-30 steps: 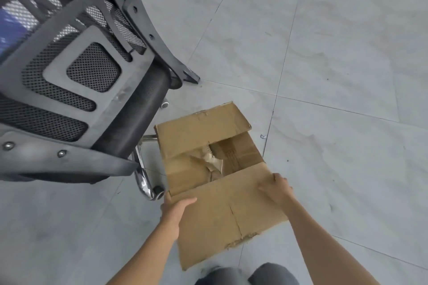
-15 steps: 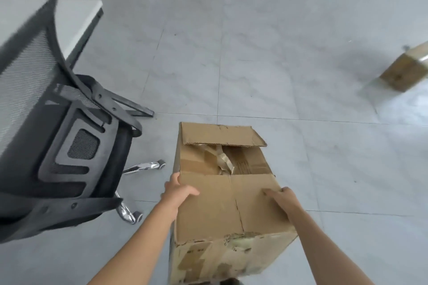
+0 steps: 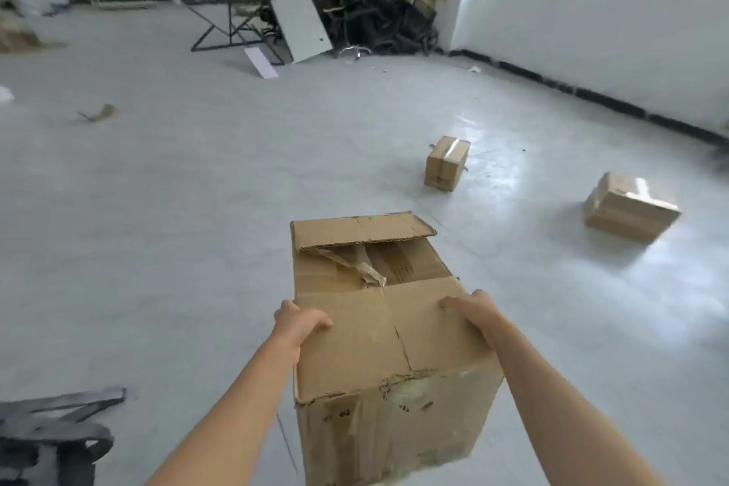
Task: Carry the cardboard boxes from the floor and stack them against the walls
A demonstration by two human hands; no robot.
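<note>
A large worn cardboard box (image 3: 367,343) is held up off the floor in front of me, its far flap raised and torn tape showing inside. My left hand (image 3: 298,324) grips its left top edge, thumb on the lid. My right hand (image 3: 475,314) grips the right top edge, fingers curled over the side. A small taped box (image 3: 445,163) stands on the floor ahead to the right. Another taped box (image 3: 631,205) lies further right. The white wall (image 3: 631,39) with a window runs along the right.
A pile of black chairs, a metal frame and a leaning white panel (image 3: 301,24) fills the far corner. Cardboard scraps (image 3: 100,112) lie at the left. An office chair's dark part (image 3: 51,434) sits at the lower left. Grey tiled floor spreads between.
The box has come up off the floor in both hands. My view has swung up from the chair and floor to the room, with two more boxes now in sight.
</note>
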